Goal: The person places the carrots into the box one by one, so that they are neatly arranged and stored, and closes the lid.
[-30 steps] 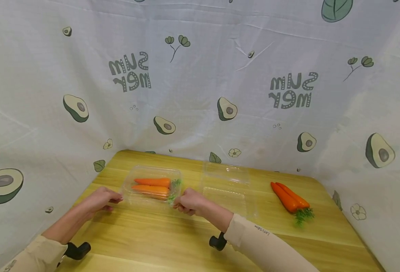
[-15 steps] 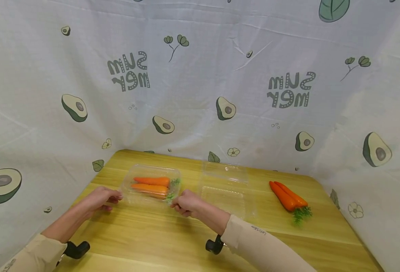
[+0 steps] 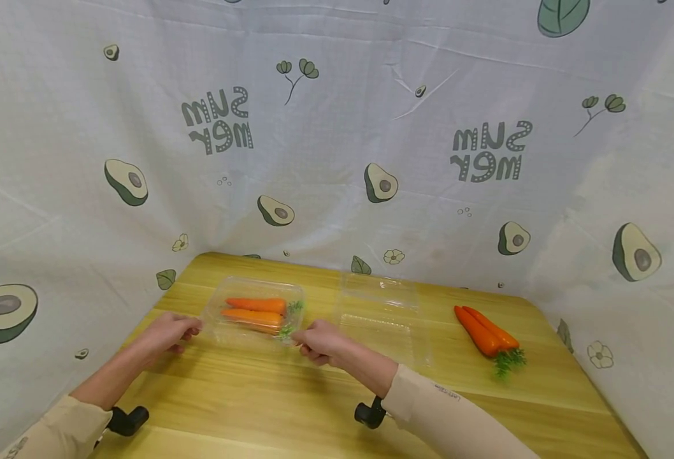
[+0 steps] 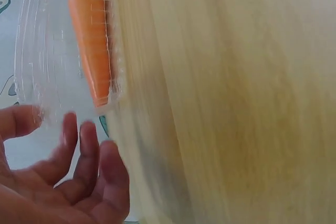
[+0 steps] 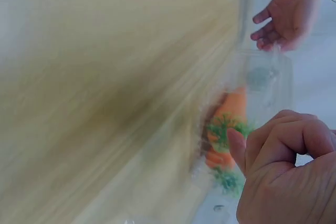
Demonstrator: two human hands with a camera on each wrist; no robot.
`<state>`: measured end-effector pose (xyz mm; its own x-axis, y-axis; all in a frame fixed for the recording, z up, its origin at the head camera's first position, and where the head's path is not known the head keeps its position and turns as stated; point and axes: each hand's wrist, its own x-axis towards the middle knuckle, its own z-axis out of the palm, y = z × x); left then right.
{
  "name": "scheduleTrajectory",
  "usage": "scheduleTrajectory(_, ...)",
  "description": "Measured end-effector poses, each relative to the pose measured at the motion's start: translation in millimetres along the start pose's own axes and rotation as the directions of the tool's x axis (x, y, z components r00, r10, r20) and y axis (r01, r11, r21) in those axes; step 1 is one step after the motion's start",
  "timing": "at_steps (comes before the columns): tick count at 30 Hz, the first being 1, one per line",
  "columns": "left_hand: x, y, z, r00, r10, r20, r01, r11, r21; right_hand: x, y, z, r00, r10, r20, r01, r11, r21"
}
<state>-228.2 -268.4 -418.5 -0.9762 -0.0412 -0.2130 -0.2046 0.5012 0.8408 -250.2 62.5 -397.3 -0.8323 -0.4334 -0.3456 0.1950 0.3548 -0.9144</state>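
Two carrots with green tops lie inside a clear plastic clamshell box, whose lid appears to be down over them. At the box's left end is my left hand; in the left wrist view its thumb is at the plastic corner and its loosely bent fingers are apart from the thumb. My right hand has its fingers curled and pinches the box's front right corner. In the right wrist view this hand partly covers the box and the carrots' leafy ends.
A second clear clamshell box stands open to the right, its lid leaning back toward the curtain. Two more orange carrots with green tops lie on the wooden table at the right. A printed white curtain surrounds the table's back and sides.
My left hand has drawn slightly left. The right hand has shifted a little at the box's front right corner. The box and carrots have barely moved.
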Motion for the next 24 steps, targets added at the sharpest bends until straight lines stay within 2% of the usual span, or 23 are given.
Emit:
scheduleTrajectory(3, -2.8, 2.6, -1.5, 0.994, 0.058, -0.095, -0.047, 0.992, 0.117, -8.0, -3, -7, 1.000, -0.021, -0.010, 0.021, 0.999, -0.045)
scheduleTrajectory(6, -8.2, 10.5, 0.5, 0.969, 0.159, -0.188, -0.113, 0.965, 0.236, -16.4, -5, -17, 0.998, -0.049, -0.025, 0.047, 0.996, -0.078)
scheduleTrajectory(8, -12.0, 18.2, 4.8, 0.935, 0.252, -0.250, -0.172, 0.938, 0.300, -21.6, -6, -25, 0.997, -0.067, -0.047, 0.062, 0.993, -0.102)
scheduleTrajectory(12, -16.7, 36.0, 19.5, 0.852, 0.420, -0.314, -0.299, 0.881, 0.367, -33.0, -6, -42, 0.990, -0.082, -0.113, 0.064, 0.985, -0.159)
scheduleTrajectory(14, -18.2, 44.5, 28.5, 0.819, 0.480, -0.313, -0.354, 0.853, 0.383, -37.3, -6, -51, 0.987, -0.079, -0.143, 0.052, 0.981, -0.186)
scheduleTrajectory(17, -19.8, 56.0, 43.4, 0.785, 0.551, -0.283, -0.429, 0.813, 0.393, -43.5, -6, -66, 0.981, -0.069, -0.181, 0.030, 0.977, -0.213)
scheduleTrajectory(21, -21.7, 72.0, 64.8, 0.734, 0.643, -0.219, -0.540, 0.748, 0.386, -52.4, -3, -86, 0.973, -0.069, -0.219, 0.024, 0.979, -0.201)
scheduleTrajectory(22, -22.6, 76.2, 70.2, 0.724, 0.660, -0.199, -0.563, 0.732, 0.383, -54.3, -1, -91, 0.971, -0.072, -0.229, 0.026, 0.980, -0.197)
scheduleTrajectory(24, -24.5, 84.8, 80.8, 0.714, 0.682, -0.158, -0.599, 0.712, 0.367, -58.2, 3, -101, 0.964, -0.079, -0.255, 0.027, 0.980, -0.199)
